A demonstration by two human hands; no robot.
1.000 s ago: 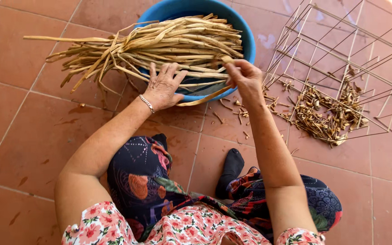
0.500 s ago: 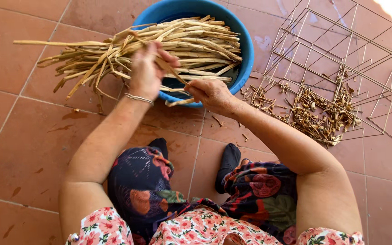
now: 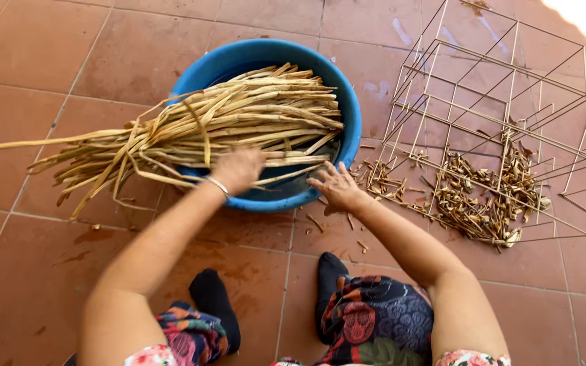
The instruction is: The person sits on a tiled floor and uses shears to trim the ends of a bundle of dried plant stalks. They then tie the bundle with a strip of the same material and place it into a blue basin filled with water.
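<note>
— Nearest in?
— Black socks (image 3: 215, 298) on tiled floor (image 3: 28, 285). Left hand (image 3: 239, 168) closed, gripping dried reed strips (image 3: 239, 122); right hand (image 3: 337, 190), fingers spread, beside blue basin (image 3: 347, 102).
— Beyond?
— Reeds piled across basin, trailing left. Wire frame (image 3: 496, 88) over scraps (image 3: 476, 196), right.

One blue basin (image 3: 347, 102) sits on the tiled floor, holding one bundle of pale reeds (image 3: 239, 118), too many to count. Two hands, the left (image 3: 237, 169) and the right (image 3: 337, 188). One wire frame (image 3: 496, 115) lies by one heap of scraps (image 3: 476, 196). Two black socks (image 3: 215, 298).
</note>
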